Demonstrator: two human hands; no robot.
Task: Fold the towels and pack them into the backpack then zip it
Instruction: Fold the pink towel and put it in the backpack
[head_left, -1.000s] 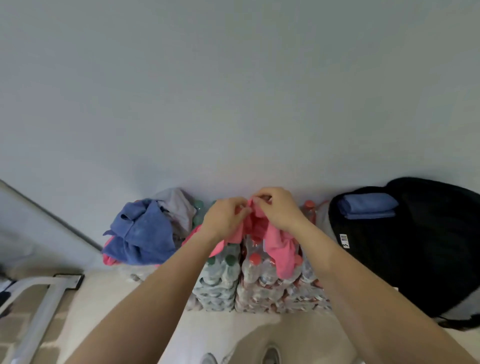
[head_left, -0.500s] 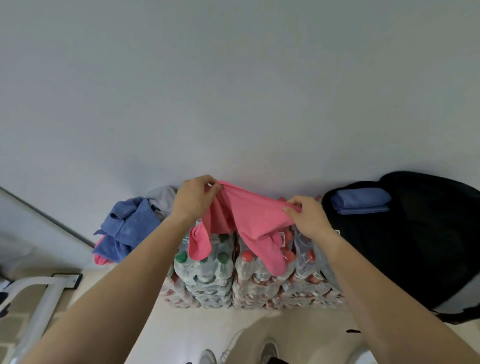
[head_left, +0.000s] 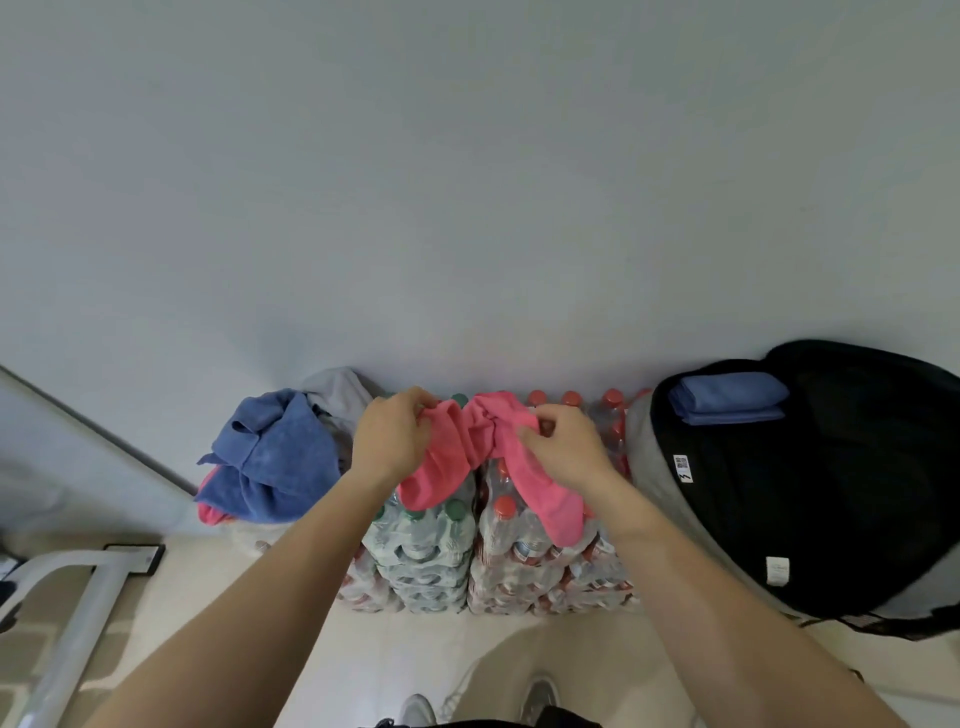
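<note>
done: folded blue towel (head_left: 727, 397) in open backpack (head_left: 841, 499) | now: left hand (head_left: 392, 441), right hand (head_left: 563, 449) fingers clamped on pink towel (head_left: 452, 462) beside backpack | todo: crumpled towels (head_left: 275, 457) farther from backpack, zip

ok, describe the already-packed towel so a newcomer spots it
Find the open black backpack at far right. Inside, near the wall, lies a folded blue towel. It alone is neat; the crumpled blue towel sits left of the bottles.

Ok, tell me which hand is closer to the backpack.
Right. The right hand holds the pink towel close beside the backpack; the left hand holds the towel's other part, farther off, by the blue towel heap.
</note>
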